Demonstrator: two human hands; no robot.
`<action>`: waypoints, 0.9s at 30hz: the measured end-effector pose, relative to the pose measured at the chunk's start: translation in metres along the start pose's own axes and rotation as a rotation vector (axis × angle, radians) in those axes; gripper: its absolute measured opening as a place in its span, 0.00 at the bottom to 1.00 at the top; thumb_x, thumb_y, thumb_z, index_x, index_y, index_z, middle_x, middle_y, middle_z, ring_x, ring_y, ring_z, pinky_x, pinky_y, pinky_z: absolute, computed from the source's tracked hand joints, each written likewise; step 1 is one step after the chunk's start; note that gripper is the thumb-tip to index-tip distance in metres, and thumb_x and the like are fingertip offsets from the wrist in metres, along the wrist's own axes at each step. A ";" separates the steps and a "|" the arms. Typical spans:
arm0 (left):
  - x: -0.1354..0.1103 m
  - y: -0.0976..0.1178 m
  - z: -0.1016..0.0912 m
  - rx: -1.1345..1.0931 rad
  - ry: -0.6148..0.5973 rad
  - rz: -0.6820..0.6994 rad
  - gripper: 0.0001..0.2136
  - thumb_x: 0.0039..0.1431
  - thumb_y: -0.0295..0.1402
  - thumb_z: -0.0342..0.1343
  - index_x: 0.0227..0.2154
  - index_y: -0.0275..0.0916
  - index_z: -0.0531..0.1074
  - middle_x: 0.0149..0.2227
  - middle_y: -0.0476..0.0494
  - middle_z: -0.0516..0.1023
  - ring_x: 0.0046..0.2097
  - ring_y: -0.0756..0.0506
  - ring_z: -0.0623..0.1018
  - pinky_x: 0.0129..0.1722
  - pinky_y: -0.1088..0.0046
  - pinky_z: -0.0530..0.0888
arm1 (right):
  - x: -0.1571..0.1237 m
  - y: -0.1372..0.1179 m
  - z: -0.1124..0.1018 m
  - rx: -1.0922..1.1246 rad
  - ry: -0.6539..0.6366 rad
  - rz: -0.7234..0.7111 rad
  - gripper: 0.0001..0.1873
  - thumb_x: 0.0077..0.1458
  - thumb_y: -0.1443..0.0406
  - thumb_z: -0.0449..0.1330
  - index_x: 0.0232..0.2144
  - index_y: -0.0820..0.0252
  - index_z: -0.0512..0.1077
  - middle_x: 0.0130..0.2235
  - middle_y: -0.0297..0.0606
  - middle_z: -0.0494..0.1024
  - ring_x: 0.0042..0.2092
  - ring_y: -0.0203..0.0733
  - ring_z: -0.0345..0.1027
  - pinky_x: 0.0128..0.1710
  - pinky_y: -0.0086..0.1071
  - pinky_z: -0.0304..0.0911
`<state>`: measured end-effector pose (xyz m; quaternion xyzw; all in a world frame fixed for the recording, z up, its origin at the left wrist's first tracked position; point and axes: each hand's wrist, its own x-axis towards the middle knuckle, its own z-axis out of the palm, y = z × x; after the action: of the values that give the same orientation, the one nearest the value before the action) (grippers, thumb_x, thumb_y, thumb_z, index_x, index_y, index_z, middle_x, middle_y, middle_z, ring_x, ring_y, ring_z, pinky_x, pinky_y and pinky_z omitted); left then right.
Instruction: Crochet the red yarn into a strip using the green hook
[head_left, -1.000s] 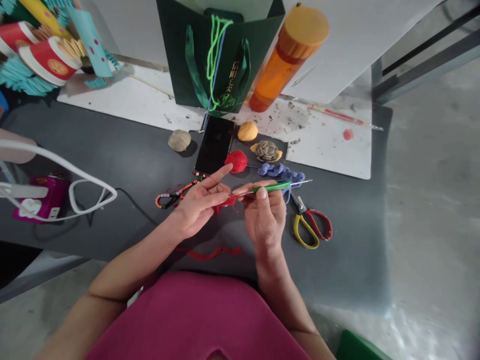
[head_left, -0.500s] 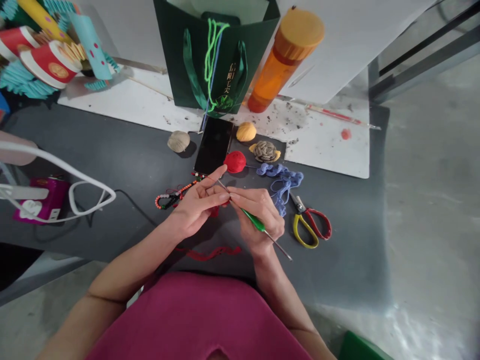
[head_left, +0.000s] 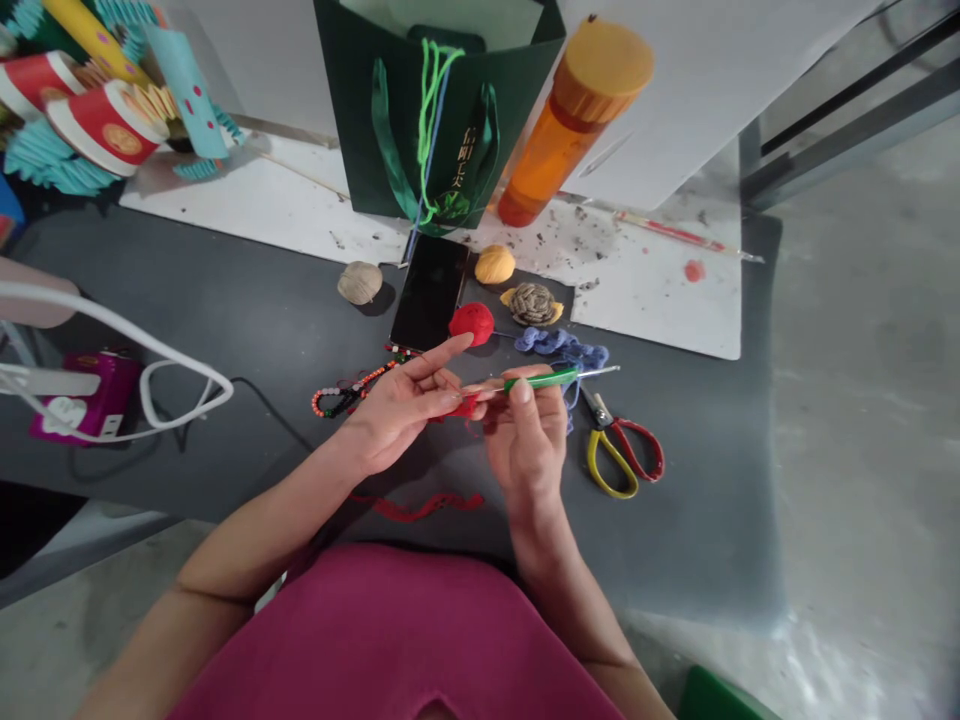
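In the head view, my fingers hide most of the small red crocheted piece (head_left: 466, 408) between my hands, so its outline is lost; the working tip of the slim metal hook with a green handle (head_left: 551, 379) is too fine to make out there. My left hand (head_left: 390, 415) pinches the piece between thumb and fingers, its index stretched toward the round red ball (head_left: 472, 322); whether they touch, I cannot tell. My right hand (head_left: 529, 440) is turned palm up, thumb pressing the handle against the fingers, partly covering the blue crocheted strip (head_left: 559, 347) beyond. Right of that hand lie metal scissors with red and yellow handles (head_left: 626, 458).
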<state>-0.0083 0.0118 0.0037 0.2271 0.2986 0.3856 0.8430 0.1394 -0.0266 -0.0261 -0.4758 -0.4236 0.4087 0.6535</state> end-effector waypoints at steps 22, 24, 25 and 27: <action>-0.002 -0.012 0.005 -0.049 0.085 0.009 0.47 0.49 0.31 0.78 0.72 0.48 0.65 0.23 0.62 0.74 0.29 0.54 0.73 0.37 0.75 0.70 | -0.012 -0.009 0.012 -0.202 0.184 -0.202 0.04 0.64 0.64 0.67 0.40 0.49 0.83 0.36 0.34 0.88 0.36 0.41 0.82 0.39 0.40 0.79; -0.003 -0.012 0.005 -0.065 0.094 0.013 0.51 0.49 0.30 0.78 0.74 0.49 0.60 0.26 0.61 0.78 0.30 0.54 0.74 0.39 0.76 0.72 | -0.012 -0.009 0.011 -0.133 0.173 -0.152 0.04 0.64 0.63 0.67 0.40 0.49 0.83 0.36 0.32 0.88 0.33 0.39 0.80 0.36 0.36 0.77; -0.003 -0.012 0.005 -0.073 0.099 0.011 0.53 0.48 0.30 0.78 0.75 0.49 0.57 0.27 0.60 0.79 0.30 0.54 0.75 0.40 0.76 0.72 | -0.012 -0.010 0.011 -0.096 0.163 -0.128 0.04 0.64 0.63 0.67 0.40 0.49 0.83 0.36 0.32 0.88 0.32 0.37 0.80 0.35 0.35 0.76; -0.003 -0.011 0.005 -0.082 0.096 -0.002 0.56 0.49 0.30 0.78 0.77 0.50 0.53 0.28 0.61 0.80 0.31 0.54 0.75 0.40 0.76 0.73 | -0.013 -0.010 0.011 -0.040 0.160 -0.091 0.04 0.65 0.63 0.67 0.41 0.49 0.83 0.37 0.31 0.89 0.31 0.36 0.80 0.32 0.33 0.75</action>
<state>-0.0010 0.0018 0.0019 0.1731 0.3230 0.4072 0.8366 0.1264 -0.0375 -0.0161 -0.5000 -0.3994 0.3306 0.6936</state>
